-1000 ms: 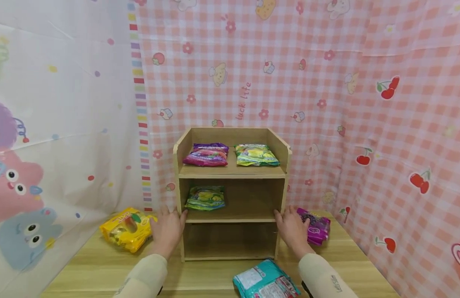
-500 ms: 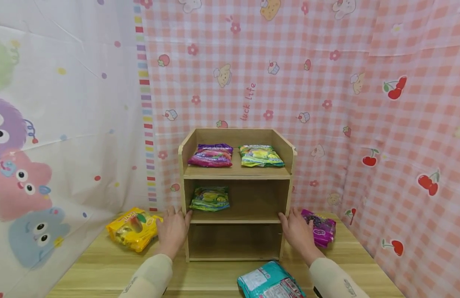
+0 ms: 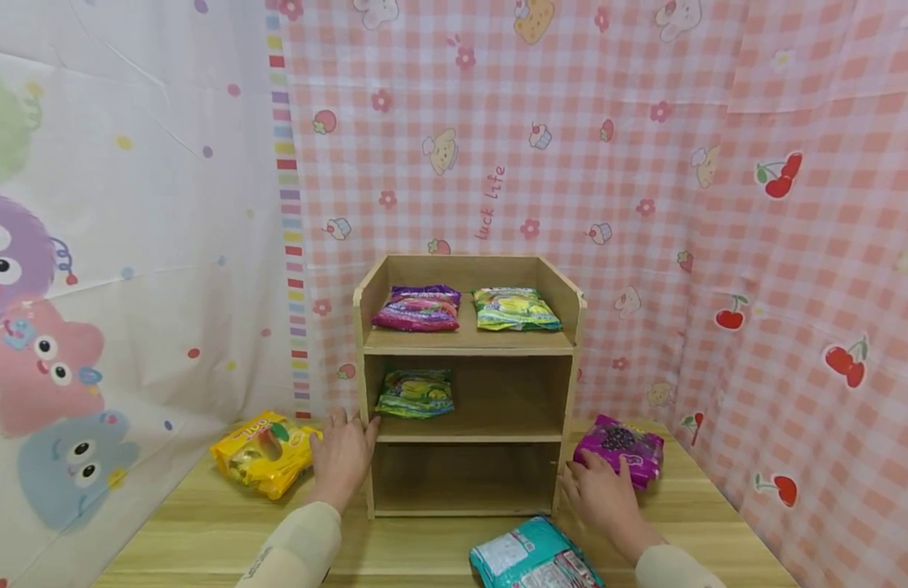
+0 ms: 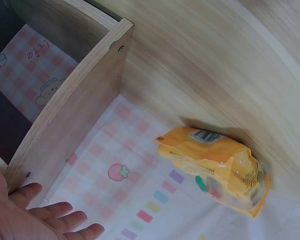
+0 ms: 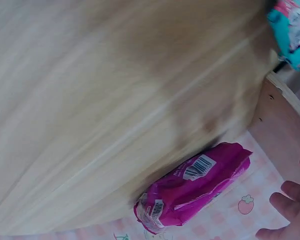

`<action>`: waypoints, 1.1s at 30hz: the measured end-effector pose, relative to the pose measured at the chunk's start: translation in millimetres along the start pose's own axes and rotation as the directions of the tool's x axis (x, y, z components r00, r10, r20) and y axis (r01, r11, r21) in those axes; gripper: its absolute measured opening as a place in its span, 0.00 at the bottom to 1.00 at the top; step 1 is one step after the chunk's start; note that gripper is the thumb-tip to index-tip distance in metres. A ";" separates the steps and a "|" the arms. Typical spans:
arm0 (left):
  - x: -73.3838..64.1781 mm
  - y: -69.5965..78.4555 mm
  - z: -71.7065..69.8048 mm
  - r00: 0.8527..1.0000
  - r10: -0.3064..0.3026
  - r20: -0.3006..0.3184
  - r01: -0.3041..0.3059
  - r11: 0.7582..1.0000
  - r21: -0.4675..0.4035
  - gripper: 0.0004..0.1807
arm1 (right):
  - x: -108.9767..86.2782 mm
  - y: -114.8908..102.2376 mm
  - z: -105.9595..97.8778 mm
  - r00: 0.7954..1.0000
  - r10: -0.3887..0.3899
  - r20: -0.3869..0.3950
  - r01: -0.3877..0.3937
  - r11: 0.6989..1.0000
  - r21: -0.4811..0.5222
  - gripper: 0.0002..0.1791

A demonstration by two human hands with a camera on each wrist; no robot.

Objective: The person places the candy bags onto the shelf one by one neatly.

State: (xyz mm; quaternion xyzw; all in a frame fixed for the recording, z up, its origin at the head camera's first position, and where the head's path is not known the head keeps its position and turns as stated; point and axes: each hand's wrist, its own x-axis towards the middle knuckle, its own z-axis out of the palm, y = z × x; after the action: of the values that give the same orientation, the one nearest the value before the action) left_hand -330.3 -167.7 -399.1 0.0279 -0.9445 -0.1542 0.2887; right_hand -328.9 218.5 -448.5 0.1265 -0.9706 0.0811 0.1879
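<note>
A small wooden shelf unit (image 3: 470, 351) stands on the table with three levels. My left hand (image 3: 341, 459) is at its left side, fingers extended, the thumb touching the side panel's front edge. A yellow candy bag (image 3: 266, 454) lies left of that hand. My right hand (image 3: 604, 500) is off the shelf's right side, fingers spread and holding nothing, in front of a purple candy bag (image 3: 630, 449). The right wrist view shows that purple bag (image 5: 192, 187) apart from the fingertips (image 5: 282, 200). A teal bag (image 3: 535, 555) lies before the shelf, partly cut off by the frame.
On the top level lie a purple-pink bag (image 3: 419, 309) and a yellow-green bag (image 3: 516, 309). A green bag (image 3: 415, 393) sits at the left of the middle level. A checked curtain (image 3: 483, 122) hangs behind, a white one (image 3: 167, 245) at left.
My right hand has let go of the shelf's right side and moved right and toward me. My left hand stays at the shelf's left side. The view has shifted slightly.
</note>
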 end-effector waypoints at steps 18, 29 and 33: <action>0.8 1.8 -3.8 1.000 -0.011 0.008 0.011 1.000 -0.008 0.26 | -11.2 -25.4 12.7 0.850 -0.504 0.152 0.480 0.861 0.167 0.12; -1.2 1.6 -0.4 1.000 -0.002 -0.015 0.002 1.000 0.000 0.25 | -10.4 -45.7 10.8 0.810 -0.392 0.436 0.323 0.919 0.225 0.26; -2.1 2.1 -1.3 1.000 -0.003 -0.013 0.003 1.000 0.003 0.25 | -6.5 -53.1 11.7 0.805 -0.322 0.499 0.243 0.945 0.219 0.33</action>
State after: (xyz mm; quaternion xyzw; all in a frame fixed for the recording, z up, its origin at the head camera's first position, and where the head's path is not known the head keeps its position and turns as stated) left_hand -327.7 -165.8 -398.5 0.0309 -0.9428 -0.1531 0.2945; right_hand -312.4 166.8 -455.9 0.3002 -0.9463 0.0842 -0.0855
